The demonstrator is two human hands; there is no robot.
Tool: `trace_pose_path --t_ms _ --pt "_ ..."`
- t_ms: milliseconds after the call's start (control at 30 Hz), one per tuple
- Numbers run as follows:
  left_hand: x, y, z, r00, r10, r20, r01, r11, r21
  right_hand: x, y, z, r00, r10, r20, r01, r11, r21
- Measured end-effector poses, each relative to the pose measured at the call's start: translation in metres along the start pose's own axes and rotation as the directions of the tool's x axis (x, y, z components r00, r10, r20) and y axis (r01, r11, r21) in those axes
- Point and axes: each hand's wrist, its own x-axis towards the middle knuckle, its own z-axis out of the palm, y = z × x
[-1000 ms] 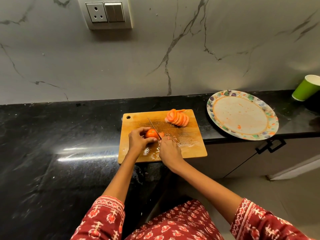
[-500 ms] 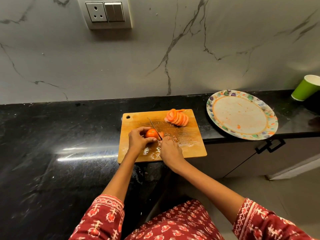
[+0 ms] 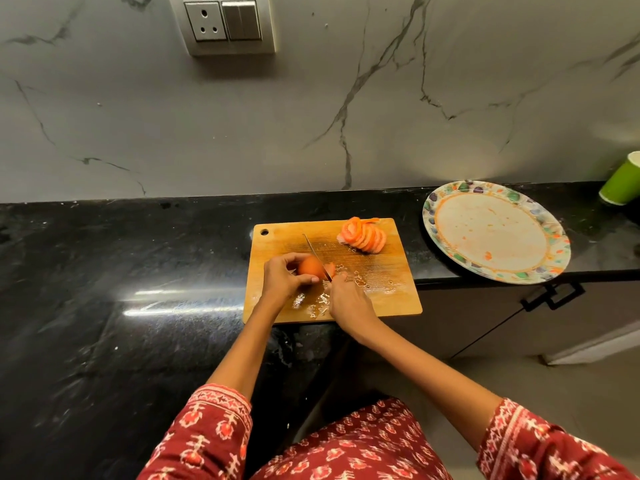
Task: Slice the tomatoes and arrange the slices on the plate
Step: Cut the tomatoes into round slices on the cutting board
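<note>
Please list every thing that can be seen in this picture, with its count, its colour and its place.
tomato: one, orange-red, on the board, under the left hand
slices: one fanned row, orange-red, far right part of the board
knife: one, steel blade, cutting into the tomato
board: one, wooden, at the counter's front edge
plate: one, white with a coloured rim, right of the board, no slices on it
cup: one, green, far right
counter: one, black
socket: one, grey, on the wall
left hand: holds the tomato
right hand: grips the knife
</note>
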Motion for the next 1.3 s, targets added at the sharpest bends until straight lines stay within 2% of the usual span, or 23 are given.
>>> trace_pose_path --t_ms 267,467,633,833,1000,1167,1300 --pt "0.000 0.000 0.000 1.000 -0.001 -0.005 0.001 1.000 -0.023 0.016 -0.008 0.003 1.000 0.016 0.001 -0.016 0.999 0.052" --pt "0.002 -0.001 0.001 0.999 -0.029 -0.012 0.029 0.999 -0.038 -0.003 0.004 0.006 1.000 0.001 0.021 0.000 0.999 -0.039" --pt "0.001 -0.004 0.003 1.000 -0.023 -0.011 0.022 0.999 -0.034 0.015 -0.006 0.005 1.000 0.014 0.025 -0.016 0.998 0.058" --pt "0.001 -0.007 0.001 0.999 -0.031 -0.036 0.028 0.996 -0.088 0.000 0.006 0.008 0.999 0.010 0.051 -0.008 0.999 -0.043" --pt "-0.001 -0.007 0.001 0.999 -0.018 -0.032 0.016 0.996 -0.084 0.009 -0.007 0.008 0.999 0.026 0.021 -0.026 0.999 0.023" --pt "0.000 -0.008 0.000 0.998 -0.042 -0.038 0.038 0.993 -0.109 -0.014 0.010 0.018 0.999 0.010 0.051 -0.005 0.997 -0.082" --pt "-0.002 -0.010 0.002 0.998 -0.032 -0.049 0.027 0.994 -0.105 -0.011 0.008 0.015 0.998 0.044 0.047 -0.041 0.997 -0.059"
